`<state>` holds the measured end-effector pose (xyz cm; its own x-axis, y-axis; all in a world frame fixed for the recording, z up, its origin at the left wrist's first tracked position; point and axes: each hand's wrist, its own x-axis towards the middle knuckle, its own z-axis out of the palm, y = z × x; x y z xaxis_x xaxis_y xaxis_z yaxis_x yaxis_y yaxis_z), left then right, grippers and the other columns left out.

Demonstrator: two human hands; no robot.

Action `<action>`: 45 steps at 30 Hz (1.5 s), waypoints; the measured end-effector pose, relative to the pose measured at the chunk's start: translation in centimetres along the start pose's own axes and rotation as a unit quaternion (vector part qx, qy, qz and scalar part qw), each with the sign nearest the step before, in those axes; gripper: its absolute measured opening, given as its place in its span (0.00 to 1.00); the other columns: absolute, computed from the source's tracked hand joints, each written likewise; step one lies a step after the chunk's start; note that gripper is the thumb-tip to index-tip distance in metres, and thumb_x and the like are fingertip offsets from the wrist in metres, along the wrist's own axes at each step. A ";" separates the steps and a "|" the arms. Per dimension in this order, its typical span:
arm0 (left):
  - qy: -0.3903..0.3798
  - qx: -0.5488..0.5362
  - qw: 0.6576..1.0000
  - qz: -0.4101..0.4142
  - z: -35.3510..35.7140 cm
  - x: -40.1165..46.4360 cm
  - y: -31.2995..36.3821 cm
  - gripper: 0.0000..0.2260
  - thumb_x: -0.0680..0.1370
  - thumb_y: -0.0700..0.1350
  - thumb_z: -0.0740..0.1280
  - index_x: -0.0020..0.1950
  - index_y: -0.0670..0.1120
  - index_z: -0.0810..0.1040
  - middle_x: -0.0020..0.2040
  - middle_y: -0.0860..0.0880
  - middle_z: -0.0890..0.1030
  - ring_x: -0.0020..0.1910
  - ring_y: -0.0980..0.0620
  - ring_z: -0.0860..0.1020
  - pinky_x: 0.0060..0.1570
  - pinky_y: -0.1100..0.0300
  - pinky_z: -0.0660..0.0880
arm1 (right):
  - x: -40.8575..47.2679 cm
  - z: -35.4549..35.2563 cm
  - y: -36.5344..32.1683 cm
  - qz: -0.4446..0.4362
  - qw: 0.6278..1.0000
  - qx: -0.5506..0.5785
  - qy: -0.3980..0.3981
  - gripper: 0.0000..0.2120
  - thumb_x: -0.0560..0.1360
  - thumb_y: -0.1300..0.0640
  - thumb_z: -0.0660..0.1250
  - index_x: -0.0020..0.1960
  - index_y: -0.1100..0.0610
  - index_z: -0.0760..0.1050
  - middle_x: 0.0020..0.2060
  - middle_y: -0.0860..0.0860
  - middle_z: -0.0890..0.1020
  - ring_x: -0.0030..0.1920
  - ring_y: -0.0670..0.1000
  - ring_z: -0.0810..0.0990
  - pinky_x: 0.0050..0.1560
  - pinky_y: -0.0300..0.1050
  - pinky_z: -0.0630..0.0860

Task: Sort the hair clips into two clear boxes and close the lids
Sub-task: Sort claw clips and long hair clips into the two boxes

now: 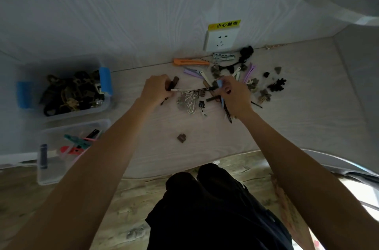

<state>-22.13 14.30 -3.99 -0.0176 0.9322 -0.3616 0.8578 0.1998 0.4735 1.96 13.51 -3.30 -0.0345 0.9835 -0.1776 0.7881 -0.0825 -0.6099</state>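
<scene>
Both arms reaching far over pale wood-grain surface (205, 147). Left hand (156, 90) curling round dark clips (173, 83); right hand (233, 94) pinching pale blue clip (220, 85). Loose clip pile (235, 71) blurring, shapes unclear. Two clear plastic boxes sitting left: far box (102, 109) holding dark clips, near box (49, 178) holding coloured ones.
</scene>
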 end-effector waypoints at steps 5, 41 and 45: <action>-0.005 -0.014 1.000 0.013 -0.3 -0.6 -1.0 0.14 0.67 0.46 0.76 0.47 0.41 0.78 0.44 0.43 0.81 0.45 0.44 0.78 0.41 0.57 0.69 | 0.7 -0.8 -0.1 -0.154 0.987 -0.030 -0.025 0.13 0.79 0.64 0.57 0.62 0.64 0.70 0.49 0.60 0.78 0.42 0.56 0.76 0.42 0.40 0.73; 0.028 0.210 0.961 0.177 1.1 -1.4 -0.8 0.13 0.77 0.48 0.65 0.58 0.43 0.74 0.53 0.44 0.79 0.55 0.43 0.73 0.54 0.52 0.67 | 3.0 3.1 -3.1 -0.090 0.926 -0.335 -0.146 0.20 0.73 0.53 0.67 0.59 0.65 0.68 0.57 0.62 0.75 0.62 0.61 0.69 0.61 0.51 0.67; 0.019 0.240 0.959 0.151 1.8 -1.6 -0.3 0.10 0.80 0.38 0.57 0.59 0.37 0.70 0.56 0.39 0.74 0.54 0.41 0.73 0.50 0.52 0.69 | 3.2 3.0 -2.7 -0.095 0.934 -0.313 -0.145 0.23 0.73 0.47 0.66 0.57 0.64 0.70 0.56 0.61 0.76 0.61 0.60 0.69 0.58 0.51 0.68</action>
<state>-21.43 12.21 -5.02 0.2585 0.9377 -0.2321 0.9640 -0.2350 0.1244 -2.14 16.42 -4.55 -0.3038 0.8782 -0.3695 0.9525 0.2891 -0.0960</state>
